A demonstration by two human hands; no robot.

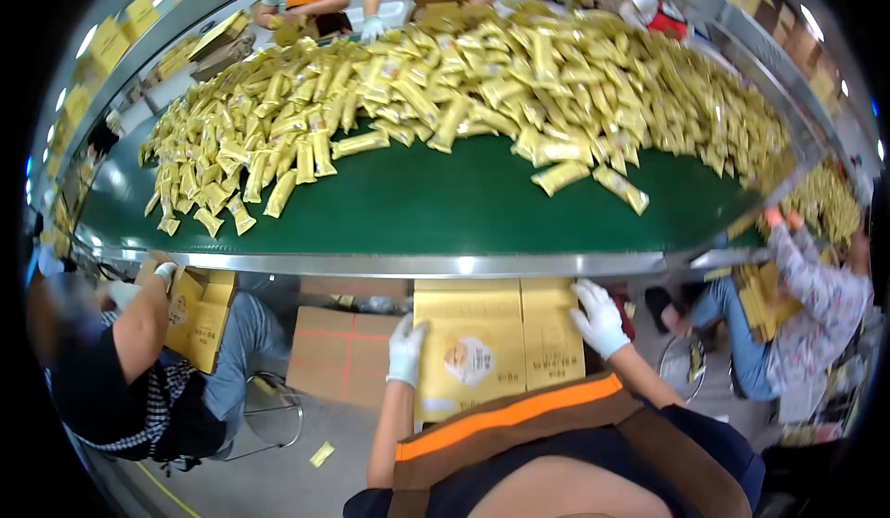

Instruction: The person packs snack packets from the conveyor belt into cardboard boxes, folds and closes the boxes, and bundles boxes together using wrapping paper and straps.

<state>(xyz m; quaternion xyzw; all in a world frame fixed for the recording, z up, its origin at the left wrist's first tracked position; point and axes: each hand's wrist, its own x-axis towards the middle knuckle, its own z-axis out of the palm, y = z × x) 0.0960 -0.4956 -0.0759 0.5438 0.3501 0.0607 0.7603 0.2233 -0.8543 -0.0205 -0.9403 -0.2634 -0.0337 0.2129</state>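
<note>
OK, yellow printed cardboard box (496,347) sits right btwn the hands, just this side of the green conveyor belt's (417,208) nr edge, longer span running L to R. White-gloved L hand (405,349) is at the box's L side, fingers pointing up along it; can't tell if it grips. White-gloved R hand (601,322) is at the far R corner, fingers spread, open against the edge, a bit closer to the belt. Nearest up top: two loose, shiny wrapped yellow packets (561,177), one slanting up to the R, its neighbour slanting down to the R; both lie ahead of the R hand, so R's nearer. Shiny metal rim (371,263) runs along the belt's nr edge, btwn them & the box. Big heap of yellow packets (519,64) covers the far side. Brown-and-orange cloth apron (510,421) hides the box's lower edge. Brown cardboard carton (334,351) w/ red lines lies to the L, below the rim. Co-worker (120,360) by the nr L corner has another yellow box (199,319); 2nd person (811,305) by the nr R corner.
</note>
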